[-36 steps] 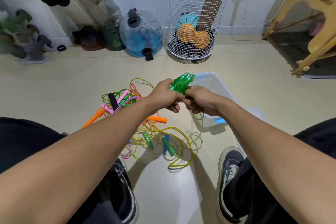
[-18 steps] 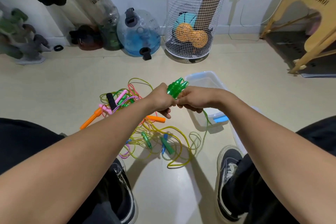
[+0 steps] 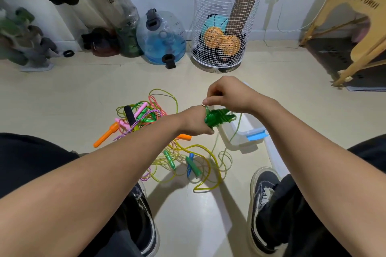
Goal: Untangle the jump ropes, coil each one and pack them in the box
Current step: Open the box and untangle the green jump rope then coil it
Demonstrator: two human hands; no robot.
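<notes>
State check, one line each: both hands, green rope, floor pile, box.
left hand: grips the green rope bundle
right hand: pinches the cord above the bundle
green rope: mostly wound, tail hangs loose
rope pile: tangled on the floor
box: open, contents hidden by the hands

beige floor [image 3: 62,94], tangled jump ropes [image 3: 167,152], box [image 3: 242,140]

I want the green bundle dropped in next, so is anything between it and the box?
Nothing visible blocks it. The green rope bundle, held by the left hand with the right hand pinching its cord, sits right over the box. A loose green tail hangs toward the floor and may trail outside.
</notes>
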